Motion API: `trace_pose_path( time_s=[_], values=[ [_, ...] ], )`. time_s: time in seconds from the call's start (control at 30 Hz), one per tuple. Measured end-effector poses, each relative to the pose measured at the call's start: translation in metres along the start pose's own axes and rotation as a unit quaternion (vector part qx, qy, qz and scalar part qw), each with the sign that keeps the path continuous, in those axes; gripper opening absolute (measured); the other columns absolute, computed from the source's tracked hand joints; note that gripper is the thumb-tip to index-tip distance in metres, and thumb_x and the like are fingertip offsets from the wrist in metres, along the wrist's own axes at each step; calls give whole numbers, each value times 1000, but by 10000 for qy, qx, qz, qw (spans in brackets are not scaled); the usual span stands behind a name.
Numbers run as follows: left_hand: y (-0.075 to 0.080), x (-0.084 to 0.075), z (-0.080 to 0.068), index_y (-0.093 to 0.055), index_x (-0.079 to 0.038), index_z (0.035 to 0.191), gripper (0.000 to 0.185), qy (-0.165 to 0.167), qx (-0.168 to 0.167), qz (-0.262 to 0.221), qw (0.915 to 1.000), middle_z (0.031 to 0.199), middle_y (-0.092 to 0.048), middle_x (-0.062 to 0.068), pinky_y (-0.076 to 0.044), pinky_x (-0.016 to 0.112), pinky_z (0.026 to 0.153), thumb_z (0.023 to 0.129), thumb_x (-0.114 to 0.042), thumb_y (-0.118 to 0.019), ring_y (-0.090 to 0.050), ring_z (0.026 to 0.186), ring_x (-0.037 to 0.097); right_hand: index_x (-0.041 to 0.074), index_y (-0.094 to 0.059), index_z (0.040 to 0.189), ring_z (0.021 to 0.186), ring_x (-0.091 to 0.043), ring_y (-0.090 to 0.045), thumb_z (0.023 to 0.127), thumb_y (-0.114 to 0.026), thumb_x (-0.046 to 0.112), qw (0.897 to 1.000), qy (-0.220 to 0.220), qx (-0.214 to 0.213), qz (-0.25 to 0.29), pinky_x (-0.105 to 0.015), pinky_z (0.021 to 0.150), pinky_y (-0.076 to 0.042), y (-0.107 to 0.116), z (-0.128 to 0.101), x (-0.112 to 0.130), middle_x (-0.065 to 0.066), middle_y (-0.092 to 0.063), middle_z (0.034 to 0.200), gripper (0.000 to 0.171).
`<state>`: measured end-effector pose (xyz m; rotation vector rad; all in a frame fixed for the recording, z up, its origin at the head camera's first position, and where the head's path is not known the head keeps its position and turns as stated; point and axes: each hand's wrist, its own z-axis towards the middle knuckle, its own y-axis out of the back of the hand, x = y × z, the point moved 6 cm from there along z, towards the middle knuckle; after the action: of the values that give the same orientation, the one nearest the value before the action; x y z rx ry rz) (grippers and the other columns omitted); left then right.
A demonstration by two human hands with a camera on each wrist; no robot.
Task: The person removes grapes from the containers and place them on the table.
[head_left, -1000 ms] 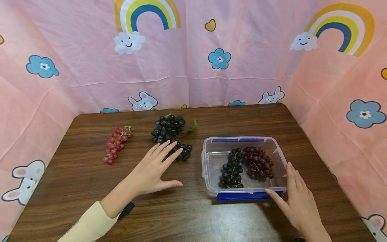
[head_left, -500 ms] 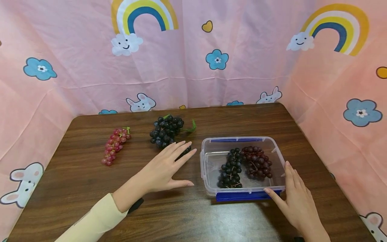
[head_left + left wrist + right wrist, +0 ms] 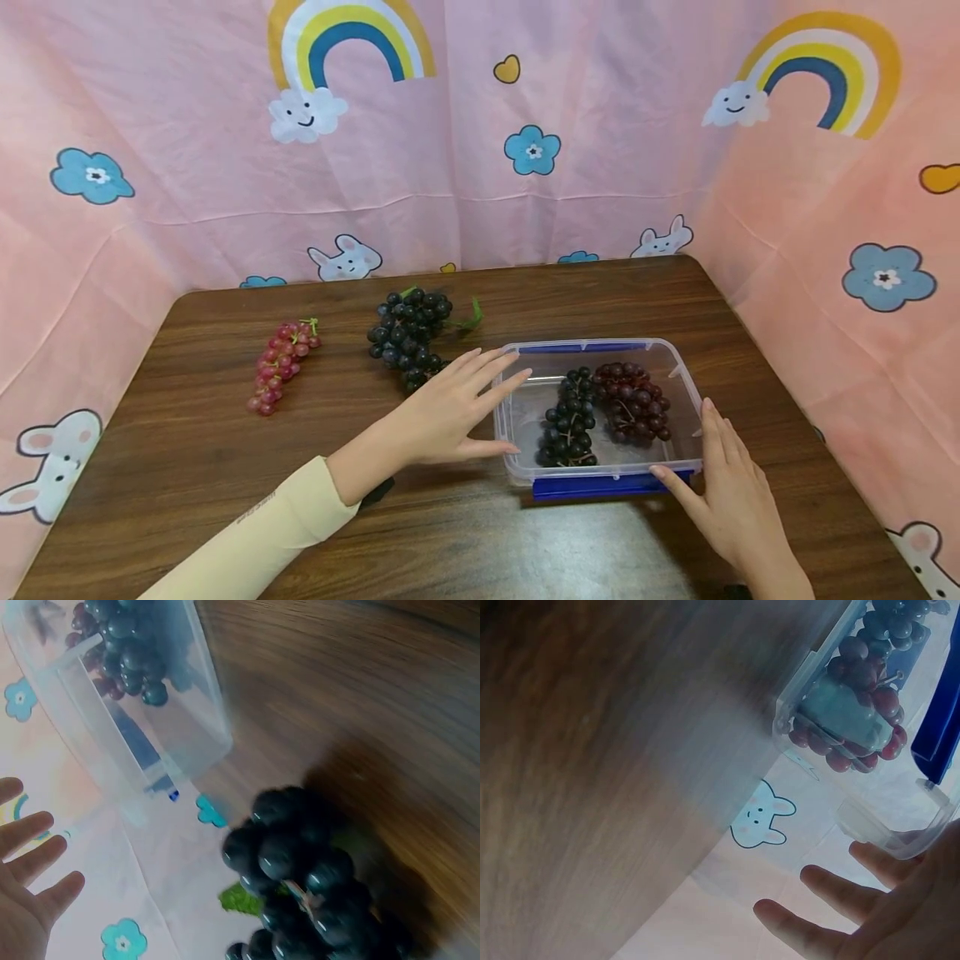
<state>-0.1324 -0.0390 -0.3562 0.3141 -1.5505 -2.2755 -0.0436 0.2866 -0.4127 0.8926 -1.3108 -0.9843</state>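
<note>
A clear plastic container with blue clips stands uncovered on the table, holding a bunch of black grapes and a bunch of dark red grapes. My left hand is at the container's left side, fingers spread and fairly straight, fingertips over the rim; whether they touch it I cannot tell. At the front right corner rests my right hand, thumb on the front rim and fingers along the right wall. In the right wrist view the right hand's fingers are extended beside the container.
Left of the container lie more black grapes with a green leaf, partly hidden behind the left hand. Pink-red grapes lie farther left on the wooden table. A pink patterned cloth hangs around the table's back and sides.
My left hand has moved right, from over the loose black grapes to the container's left side. The right hand stays at the container's corner, and the grapes lie as before.
</note>
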Motion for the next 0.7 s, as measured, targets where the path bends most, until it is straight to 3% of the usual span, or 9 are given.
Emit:
trace_pose_path(
  time_s=[0.47, 0.7],
  values=[
    [-22, -21, 43, -42, -8, 162, 82, -296, 431, -264, 9983, 164, -44, 19, -35, 52, 124, 101, -58, -64, -43, 151, 34, 6, 2, 170, 149, -59, -29, 99, -67, 59, 10000, -46, 47, 73, -86, 101, -31, 1, -1, 2, -32, -22, 169, 112],
    [-30, -29, 59, -41, -9, 162, 75, -471, 642, -175, 9967, 163, -45, 17, -34, 48, 125, 105, -55, -59, -43, 152, 33, 6, 2, 170, 149, -59, -30, 98, -67, 60, 10000, -75, 16, 43, -85, 101, -32, 1, -1, 3, -31, -23, 170, 113]
  ],
)
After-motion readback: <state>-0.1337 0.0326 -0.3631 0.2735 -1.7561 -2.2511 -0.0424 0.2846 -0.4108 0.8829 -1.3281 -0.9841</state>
